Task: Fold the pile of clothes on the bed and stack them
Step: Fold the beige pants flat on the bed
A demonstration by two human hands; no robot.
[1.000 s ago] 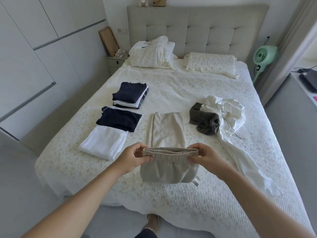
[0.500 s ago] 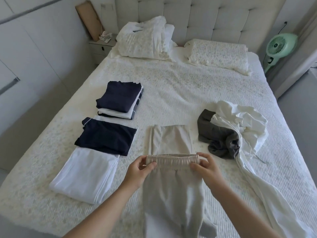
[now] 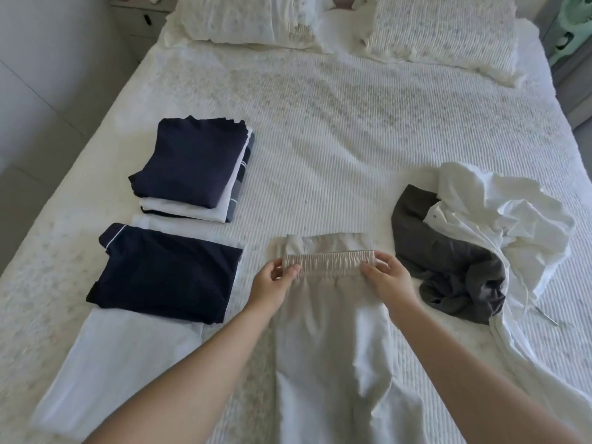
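Beige trousers lie lengthwise on the bed, folded over so the elastic waistband sits near the leg ends. My left hand pinches the waistband's left end and my right hand pinches its right end. To the left lie a folded navy garment on a folded white one. Behind them stands a stack of folded clothes with navy on top. At the right, a crumpled dark grey garment and a crumpled white shirt lie unfolded together.
Two pillows and bundled bedding lie at the head of the bed. A bedside table stands at the far left and a green fan at the far right. White cupboard fronts line the left side.
Both hands carried the waistband forward and down over the trouser legs onto the bed. My view moved closer and tilted down.
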